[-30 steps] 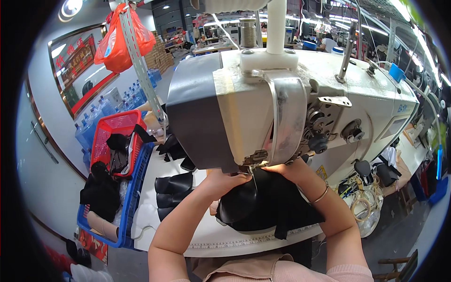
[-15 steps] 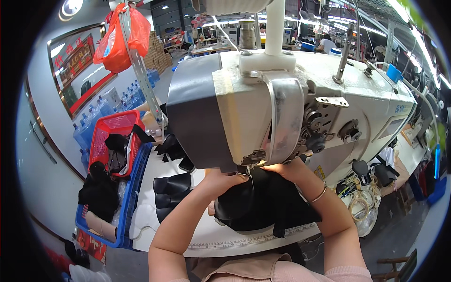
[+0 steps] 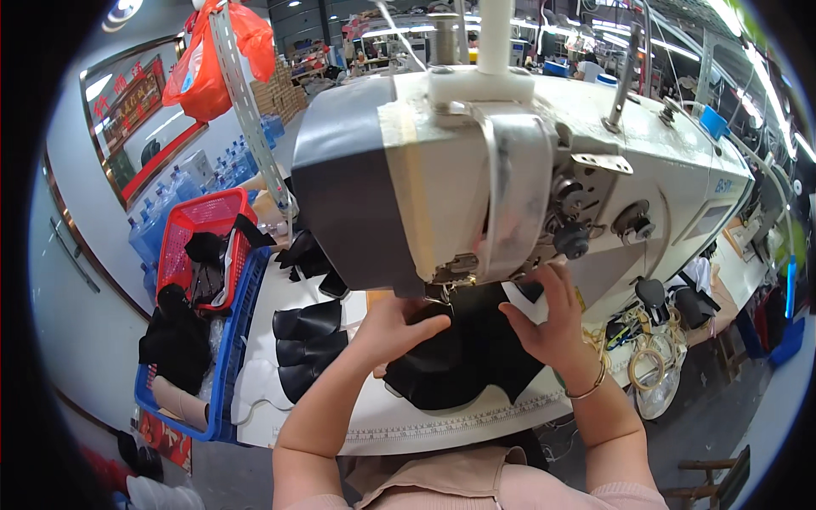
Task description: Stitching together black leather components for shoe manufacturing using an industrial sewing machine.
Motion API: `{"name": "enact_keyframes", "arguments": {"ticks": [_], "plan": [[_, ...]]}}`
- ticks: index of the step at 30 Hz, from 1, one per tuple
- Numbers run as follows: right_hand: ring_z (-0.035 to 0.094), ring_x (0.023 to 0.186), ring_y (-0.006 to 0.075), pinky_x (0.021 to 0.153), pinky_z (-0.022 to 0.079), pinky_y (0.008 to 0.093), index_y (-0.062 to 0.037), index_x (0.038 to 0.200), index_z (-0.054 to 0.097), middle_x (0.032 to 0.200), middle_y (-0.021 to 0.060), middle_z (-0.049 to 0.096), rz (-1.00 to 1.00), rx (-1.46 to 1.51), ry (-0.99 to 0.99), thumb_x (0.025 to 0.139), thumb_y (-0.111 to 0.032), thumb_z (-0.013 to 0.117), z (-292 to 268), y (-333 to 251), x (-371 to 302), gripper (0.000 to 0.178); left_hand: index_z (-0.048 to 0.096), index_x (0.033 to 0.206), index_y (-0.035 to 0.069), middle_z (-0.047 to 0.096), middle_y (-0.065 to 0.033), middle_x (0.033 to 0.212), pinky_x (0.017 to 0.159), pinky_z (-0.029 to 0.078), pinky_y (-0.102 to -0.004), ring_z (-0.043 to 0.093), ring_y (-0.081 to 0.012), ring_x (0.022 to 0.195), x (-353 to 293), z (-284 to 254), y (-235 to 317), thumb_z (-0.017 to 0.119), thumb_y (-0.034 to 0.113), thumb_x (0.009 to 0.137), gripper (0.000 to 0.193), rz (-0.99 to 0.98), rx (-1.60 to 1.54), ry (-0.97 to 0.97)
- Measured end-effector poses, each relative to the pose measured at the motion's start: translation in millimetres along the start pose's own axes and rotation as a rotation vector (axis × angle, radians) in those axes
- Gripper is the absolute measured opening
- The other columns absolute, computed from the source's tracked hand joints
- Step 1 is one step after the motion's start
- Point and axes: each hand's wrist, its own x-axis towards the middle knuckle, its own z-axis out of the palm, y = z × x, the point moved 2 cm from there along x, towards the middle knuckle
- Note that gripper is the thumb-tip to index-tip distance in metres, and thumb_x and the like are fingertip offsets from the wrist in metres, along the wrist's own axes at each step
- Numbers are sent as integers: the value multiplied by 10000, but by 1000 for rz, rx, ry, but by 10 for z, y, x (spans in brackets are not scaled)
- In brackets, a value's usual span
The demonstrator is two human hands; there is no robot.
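Black fabric workpiece [image 3: 459, 365], quantity one, lies on the white worktable [image 3: 361, 408], its far edge beneath the head of one sewing machine [image 3: 438, 212]. Its near edge rests close to one measuring scale [image 3: 459, 422], which follows the curved front of the table.

Two hands are positioned at the workpiece, one on each side of the needle area. Left hand [image 3: 387, 331]: thumb extended and spread from the index finger, pointing across the workpiece; the other fingers are partly hidden, so whether they grip the material cannot be told. Right hand [image 3: 552, 327]: open, thumb apart from the raised fingers, with fingertips just beside the machine head and no material between them. One bracelet [image 3: 591, 388] encircles the right wrist.

Left of the left hand, three curved black pieces [image 3: 310, 350] lie in a row on the table. Further left are two baskets: one blue basket [image 3: 242, 331] and one red basket [image 3: 204, 214], the red one at the far end of the blue one. Both contain black items; their number cannot be counted. One beige roll [image 3: 180, 401] lies at the near end of the blue basket.

One red plastic bag [image 3: 208, 72] hangs at one perforated metal post [image 3: 242, 93]. Right of the machine, at least one beige ring [image 3: 646, 368] lies among mixed small items.
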Motion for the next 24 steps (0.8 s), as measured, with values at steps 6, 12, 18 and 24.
{"name": "enact_keyframes", "arguments": {"ticks": [6, 12, 18, 24], "plan": [[512, 906, 306, 805, 385, 378, -62, 1003, 539, 1040, 127, 520, -41, -402, 37, 687, -161, 727, 24, 205, -403, 380, 558, 966, -8, 617, -52, 816, 668, 482, -251, 590, -110, 717, -148, 29, -160, 692, 145, 745, 300, -125, -545, -175], [488, 1002, 169, 838, 407, 304, 10, 1143, 436, 1055, 77, 502, 1061, 579, 285, 731, -193, 701, 252, 244, -1594, 530, 531, 1030, -80, 599, -259, 949, 837, 495, -462, 614, -387, 897, -116, -70, -155, 551, 144, 803, 320, -332, -1104, -475], [537, 933, 108, 829, 430, 251, 41, 1149, 513, 1042, 60, 588, 908, 940, -140, 793, -119, 644, 248, 377, -1459, 412, 522, 1055, -24, 622, -137, 908, 760, 523, -329, 636, -210, 811, -112, -6, -170, 582, 90, 775, 308, -343, -919, -386], [591, 840, 132, 754, 470, 251, 41, 1059, 575, 960, 62, 631, 1022, 1001, 52, 793, -13, 559, -25, 201, -1318, 272, 543, 1071, -23, 615, -53, 905, 735, 479, -238, 589, -110, 795, -67, -165, 31, 576, 25, 731, 345, -167, -497, -379]]}}
